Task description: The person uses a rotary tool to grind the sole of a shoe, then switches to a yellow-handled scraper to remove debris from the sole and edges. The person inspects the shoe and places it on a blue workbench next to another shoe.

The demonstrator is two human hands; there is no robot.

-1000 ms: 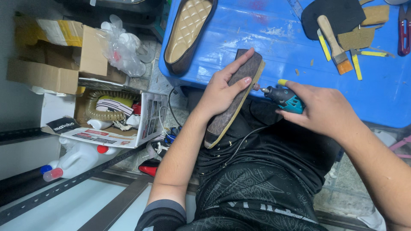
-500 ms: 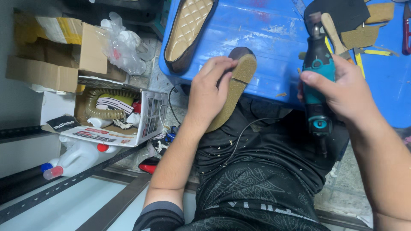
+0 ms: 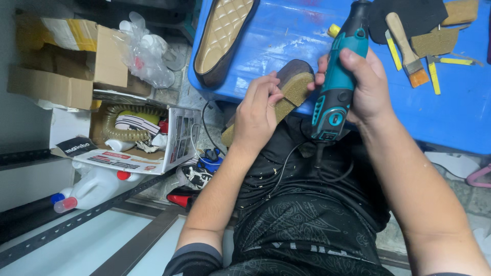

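My left hand grips a shoe sole with a tan cork-like face and a dark edge, tilted over my lap at the front edge of the blue table. My right hand is closed around a teal and black rotary tool, held upright with its tip pointing away from me, just right of the sole. Its black cord trails down across my dark shorts.
A second shoe part with a quilted tan insole lies on the table's left end. A brush, yellow knives and cork scraps lie at the right. Open cardboard boxes, a plastic bag and white bottles crowd the floor at left.
My right hand lifted the rotary tool from beside the sole, turned it upright and brought it back close to the sole. My left hand turned the sole so its tan face shows.
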